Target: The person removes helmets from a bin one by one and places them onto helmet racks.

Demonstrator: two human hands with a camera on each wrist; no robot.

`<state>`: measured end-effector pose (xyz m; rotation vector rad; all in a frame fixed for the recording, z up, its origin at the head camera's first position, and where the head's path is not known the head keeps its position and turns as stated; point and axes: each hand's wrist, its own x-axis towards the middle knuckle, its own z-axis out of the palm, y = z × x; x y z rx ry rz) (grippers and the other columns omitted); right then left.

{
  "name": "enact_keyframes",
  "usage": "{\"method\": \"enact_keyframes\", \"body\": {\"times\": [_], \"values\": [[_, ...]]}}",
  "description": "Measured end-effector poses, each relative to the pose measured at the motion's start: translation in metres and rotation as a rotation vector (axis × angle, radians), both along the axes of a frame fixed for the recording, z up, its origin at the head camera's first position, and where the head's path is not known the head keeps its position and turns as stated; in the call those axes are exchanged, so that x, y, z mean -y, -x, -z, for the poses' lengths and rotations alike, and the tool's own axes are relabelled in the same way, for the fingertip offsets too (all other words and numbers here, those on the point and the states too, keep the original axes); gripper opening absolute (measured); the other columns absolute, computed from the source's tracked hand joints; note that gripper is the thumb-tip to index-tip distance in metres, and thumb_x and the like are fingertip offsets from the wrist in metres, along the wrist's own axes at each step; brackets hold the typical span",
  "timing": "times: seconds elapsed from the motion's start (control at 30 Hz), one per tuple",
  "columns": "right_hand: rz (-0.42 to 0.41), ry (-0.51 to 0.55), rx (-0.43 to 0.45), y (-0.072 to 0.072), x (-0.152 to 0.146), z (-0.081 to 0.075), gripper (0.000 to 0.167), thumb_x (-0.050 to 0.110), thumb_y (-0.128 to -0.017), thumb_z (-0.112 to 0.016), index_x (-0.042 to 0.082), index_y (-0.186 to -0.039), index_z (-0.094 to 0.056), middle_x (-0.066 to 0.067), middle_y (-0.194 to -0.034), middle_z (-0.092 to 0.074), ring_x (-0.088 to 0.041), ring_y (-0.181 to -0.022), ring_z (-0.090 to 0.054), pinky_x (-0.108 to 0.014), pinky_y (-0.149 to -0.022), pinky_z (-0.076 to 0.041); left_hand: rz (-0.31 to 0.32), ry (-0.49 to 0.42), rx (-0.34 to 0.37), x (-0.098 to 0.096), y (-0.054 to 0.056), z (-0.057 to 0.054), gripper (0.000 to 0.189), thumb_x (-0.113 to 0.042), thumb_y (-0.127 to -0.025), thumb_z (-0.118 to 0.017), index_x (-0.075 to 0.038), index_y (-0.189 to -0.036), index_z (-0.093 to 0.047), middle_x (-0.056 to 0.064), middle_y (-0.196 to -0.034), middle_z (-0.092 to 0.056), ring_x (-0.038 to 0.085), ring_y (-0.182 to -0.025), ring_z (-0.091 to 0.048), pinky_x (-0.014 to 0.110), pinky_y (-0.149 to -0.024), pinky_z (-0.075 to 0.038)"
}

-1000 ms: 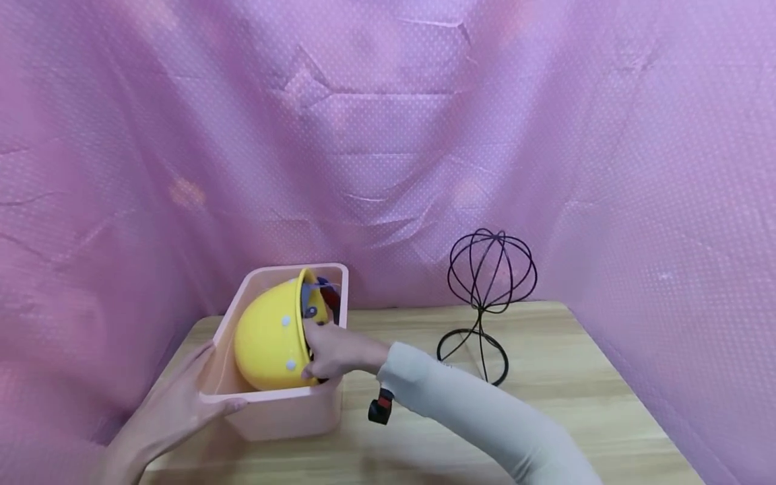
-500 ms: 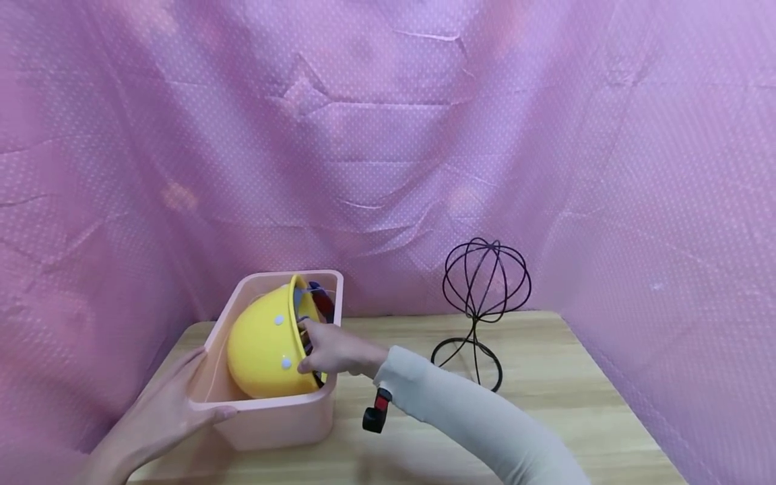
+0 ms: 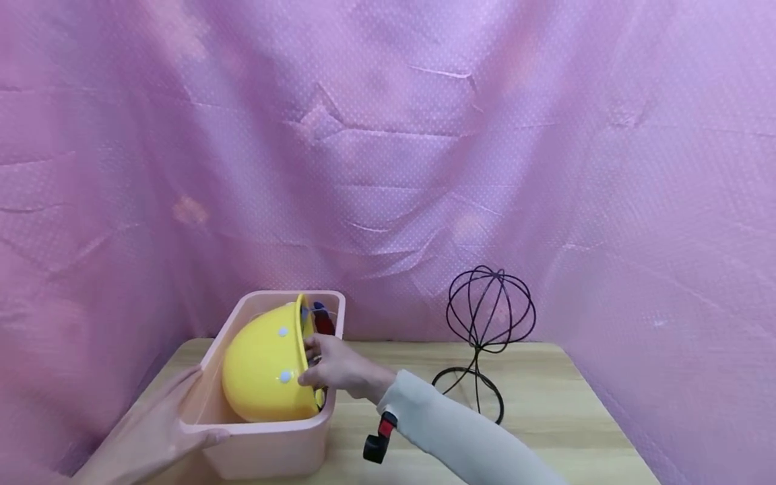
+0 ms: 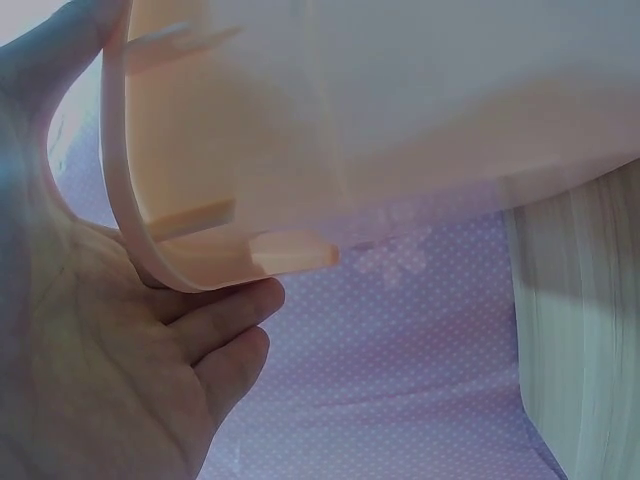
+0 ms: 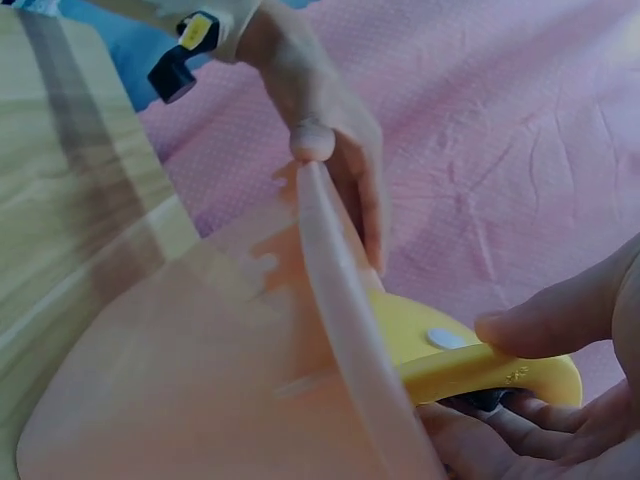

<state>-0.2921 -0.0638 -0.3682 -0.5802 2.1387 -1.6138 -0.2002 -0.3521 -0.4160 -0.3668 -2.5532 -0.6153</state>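
A yellow hard hat [image 3: 263, 370] lies on its side in a pale pink plastic bin [image 3: 267, 455], its opening turned to the right. My right hand [image 3: 348, 370] grips the hat's rim; in the right wrist view the thumb [image 5: 555, 315] presses the outside while the fingers curl inside. Some of those fingers are hidden by the hat and the bin wall. At the bin's near left corner, my left hand [image 3: 151, 431] holds the edge. The left wrist view has its fingers [image 4: 225, 325] under the lip of the bin.
Dark blue and red items [image 3: 323, 320] show in the bin behind the hat, partly hidden. A black wire stand [image 3: 479, 347] with a globe-shaped top stands to the right on the wooden table [image 3: 545, 417]. Pink dotted sheeting [image 3: 388, 168] surrounds the table.
The whole scene sits lower in the head view. My right thumb and fingers have shifted on the hard hat's rim, with the thumb now plainly outside. My left hand stays on the bin.
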Motion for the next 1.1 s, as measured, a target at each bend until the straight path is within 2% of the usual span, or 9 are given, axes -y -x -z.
{"method": "enact_keyframes", "body": {"times": [0.1,0.17,0.27,0.37,0.5,0.57,0.8,0.9,1.1], "values": [[0.019,0.057,-0.001,0.002,0.001,0.000,0.050,-0.007,-0.083,-0.071,0.004,-0.129,-0.057,-0.009,-0.114,-0.065,-0.020,-0.096,-0.068,-0.041,-0.088,-0.062,-0.048,0.043,0.028,0.006,-0.003,0.001,0.099,-0.059,-0.066,-0.088,-0.018,-0.147,-0.049,0.002,-0.136,-0.062,0.016,-0.111,-0.061,0.020,-0.089,-0.047],[0.037,0.086,0.004,0.004,-0.005,0.002,0.049,-0.006,-0.084,-0.071,0.003,-0.129,-0.056,-0.011,-0.116,-0.065,-0.021,-0.098,-0.068,-0.041,-0.089,-0.062,-0.058,0.065,0.045,0.004,-0.002,0.003,0.100,-0.062,-0.066,-0.087,-0.015,-0.147,-0.049,0.005,-0.138,-0.060,0.027,-0.113,-0.062,0.036,-0.092,-0.051],[0.045,0.145,0.021,0.008,-0.012,0.004,0.049,-0.006,-0.084,-0.069,0.001,-0.130,-0.055,-0.013,-0.118,-0.065,-0.021,-0.099,-0.067,-0.038,-0.085,-0.063,-0.069,0.073,0.081,0.003,0.000,0.002,0.103,-0.064,-0.068,-0.084,-0.020,-0.152,-0.044,0.006,-0.144,-0.056,0.033,-0.117,-0.062,0.059,-0.088,-0.052],[0.055,0.223,0.061,0.012,-0.017,0.006,0.049,-0.007,-0.084,-0.067,-0.002,-0.131,-0.054,-0.015,-0.118,-0.065,-0.021,-0.097,-0.067,-0.038,-0.085,-0.063,-0.038,0.043,0.095,0.002,0.004,0.000,0.103,-0.063,-0.069,-0.085,-0.027,-0.155,-0.041,0.001,-0.144,-0.056,0.024,-0.118,-0.060,0.047,-0.090,-0.052],[0.048,0.334,0.117,0.016,-0.022,0.007,0.048,-0.008,-0.087,-0.062,-0.007,-0.134,-0.052,-0.020,-0.121,-0.066,-0.022,-0.098,-0.069,-0.042,-0.091,-0.062,-0.031,0.039,0.089,0.003,0.007,-0.003,0.108,-0.062,-0.068,-0.086,-0.020,-0.156,-0.039,0.007,-0.148,-0.055,0.031,-0.125,-0.057,0.048,-0.097,-0.047],[0.042,0.377,0.133,0.016,-0.025,0.006,0.048,-0.007,-0.089,-0.061,-0.008,-0.136,-0.051,-0.023,-0.124,-0.066,-0.023,-0.100,-0.070,-0.043,-0.092,-0.061,-0.042,0.047,0.100,0.004,0.007,-0.004,0.111,-0.063,-0.069,-0.085,-0.018,-0.158,-0.035,0.014,-0.151,-0.052,0.039,-0.128,-0.054,0.060,-0.097,-0.044],[0.033,0.517,0.118,0.014,-0.037,-0.009,0.050,-0.007,-0.092,-0.058,-0.011,-0.141,-0.046,-0.029,-0.134,-0.061,-0.017,-0.101,-0.071,-0.033,-0.089,-0.062,-0.002,0.014,0.129,0.003,0.012,-0.008,0.112,-0.061,-0.070,-0.085,-0.027,-0.161,-0.029,0.011,-0.154,-0.049,0.039,-0.136,-0.049,0.060,-0.106,-0.041],[0.029,0.585,0.109,0.012,-0.044,-0.019,0.050,-0.008,-0.092,-0.057,-0.011,-0.141,-0.045,-0.027,-0.132,-0.063,-0.015,-0.099,-0.072,-0.029,-0.086,-0.062,-0.005,0.023,0.140,0.004,0.014,-0.008,0.113,-0.061,-0.071,-0.084,-0.017,-0.160,-0.031,0.017,-0.155,-0.047,0.047,-0.137,-0.046,0.071,-0.102,-0.039],[0.059,0.715,0.091,0.004,-0.057,-0.036,0.053,-0.008,-0.092,-0.054,-0.012,-0.143,-0.041,-0.013,-0.119,-0.070,-0.013,-0.096,-0.073,-0.027,-0.083,-0.062,-0.025,0.036,0.170,0.005,0.014,-0.005,0.114,-0.061,-0.071,-0.084,-0.001,-0.155,-0.035,0.026,-0.155,-0.043,0.053,-0.136,-0.044,0.072,-0.102,-0.038]]}}
